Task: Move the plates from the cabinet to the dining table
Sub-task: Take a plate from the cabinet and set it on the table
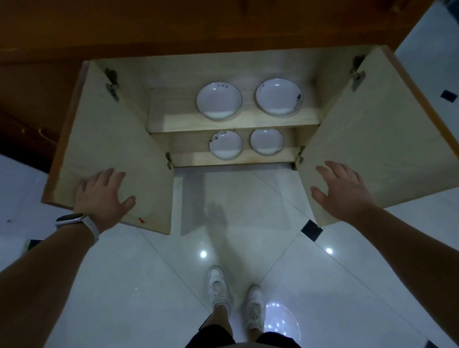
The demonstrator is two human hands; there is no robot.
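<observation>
"Where do the plates stand?"

"Inside the open cabinet (150, 72): upper plates (219, 101) side by side on the upper shelf (173, 110), lower plates (225, 144) beneath."

"And the hands?"

"Left hand (103, 195) flat on the left door (111, 137), right hand (342, 190) at the right door (379, 130); fingers (107, 175) straight, apart, holding nothing."

One head-worn camera, close in, looks steeply down and forward: cabinet (218, 66) at twelve o'clock, shoes (217, 287) at six, left hand (103, 197) at nine, right hand (341, 192) at three.
</observation>
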